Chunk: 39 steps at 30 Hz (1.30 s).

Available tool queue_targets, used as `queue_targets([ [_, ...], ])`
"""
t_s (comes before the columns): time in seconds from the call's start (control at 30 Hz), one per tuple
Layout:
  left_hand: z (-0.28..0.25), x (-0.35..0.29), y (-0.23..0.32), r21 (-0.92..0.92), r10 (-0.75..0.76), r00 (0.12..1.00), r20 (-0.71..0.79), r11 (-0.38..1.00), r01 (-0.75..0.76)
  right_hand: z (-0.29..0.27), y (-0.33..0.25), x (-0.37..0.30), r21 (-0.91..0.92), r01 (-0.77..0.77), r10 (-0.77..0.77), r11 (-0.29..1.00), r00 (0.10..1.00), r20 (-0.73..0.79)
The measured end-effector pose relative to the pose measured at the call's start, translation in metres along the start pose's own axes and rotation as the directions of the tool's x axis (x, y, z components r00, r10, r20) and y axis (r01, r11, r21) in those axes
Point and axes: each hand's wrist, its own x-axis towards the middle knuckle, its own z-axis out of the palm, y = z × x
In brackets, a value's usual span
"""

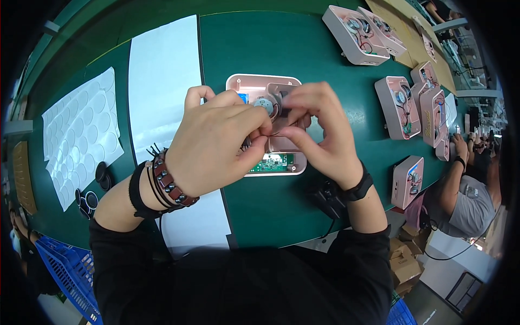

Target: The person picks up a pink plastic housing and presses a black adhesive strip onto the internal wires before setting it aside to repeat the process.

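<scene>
A pink plastic housing [234,79] lies open in front of me, with a round silver speaker [263,105] and a green circuit board [272,163] inside it. My left hand [219,142] reaches over its left side, thumb and fingertip pinched on a thin dark wire [275,134]. From the right, my right hand [324,135] pinches the same wire between thumb and fingers, a short way from the left fingertips. Part of the housing and the wire's ends are hidden under my hands.
More open pink housings [383,100] with speakers and wires stand along the right side. On the left lie a white strip [162,70], a sheet of round stickers [81,130] and black rings [103,176]. A black device [326,199] sits by my right wrist. Another person [471,200] sits at right.
</scene>
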Motion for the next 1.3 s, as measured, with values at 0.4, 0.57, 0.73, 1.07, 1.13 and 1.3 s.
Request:
queue_targets([
  [0.4, -0.004, -0.003, -0.005, -0.042, -0.030, 0.999, 0.030, 0.999, 0.031, 0.001, -0.012, 0.009, -0.060, -0.003, 0.010, 0.998, 0.993, 0.120],
  [0.57, -0.004, -0.003, -0.007, -0.057, -0.063, 0.994, 0.086, 0.996, 0.068, 0.005, -0.013, 0.008, 0.014, -0.140, 0.138, 0.990, 0.986, 0.088],
  [0.73, 0.001, -0.003, -0.005, -0.082, -0.070, 0.997, 0.018, 0.994, 0.071, 0.006, -0.011, 0.007, -0.047, -0.117, 0.121, 0.992, 0.988, 0.092],
  [1.07, -0.003, -0.007, 0.005, -0.124, -0.123, 0.988, 0.088, 0.983, 0.134, 0.001, -0.025, 0.001, -0.693, 0.262, -0.199, 0.671, 0.965, 0.173],
  [1.13, -0.008, -0.007, 0.006, -0.105, -0.118, 0.983, 0.140, 0.986, 0.133, 0.001, -0.022, 0.000, -0.722, 0.243, -0.169, 0.648, 0.970, 0.175],
  [1.3, -0.004, -0.007, 0.006, -0.118, -0.111, 0.987, 0.118, 0.985, 0.125, 0.004, -0.018, -0.007, -0.755, 0.354, -0.357, 0.552, 0.919, 0.170],
])
